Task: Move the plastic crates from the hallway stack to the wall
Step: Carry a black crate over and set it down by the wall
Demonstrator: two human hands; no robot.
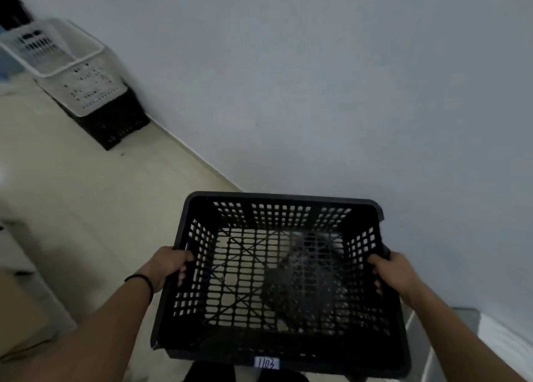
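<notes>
I hold an empty black perforated plastic crate (pixel 277 208) in front of me, above the floor and close to the wall. My left hand (pixel 170 265) grips its left rim, and my right hand (pixel 393 272) grips its right rim. A small white label (pixel 266 363) is stuck on the near side. Far off at the upper left, a stack of crates stands against the wall: white crates (pixel 83 90) sit on a black crate (pixel 115 125).
A pale grey wall (pixel 317 78) fills the right and top. The beige floor (pixel 86 194) runs along its base. At the left edge is a brown box (pixel 17 309). A grey and white object (pixel 461 329) lies at the lower right.
</notes>
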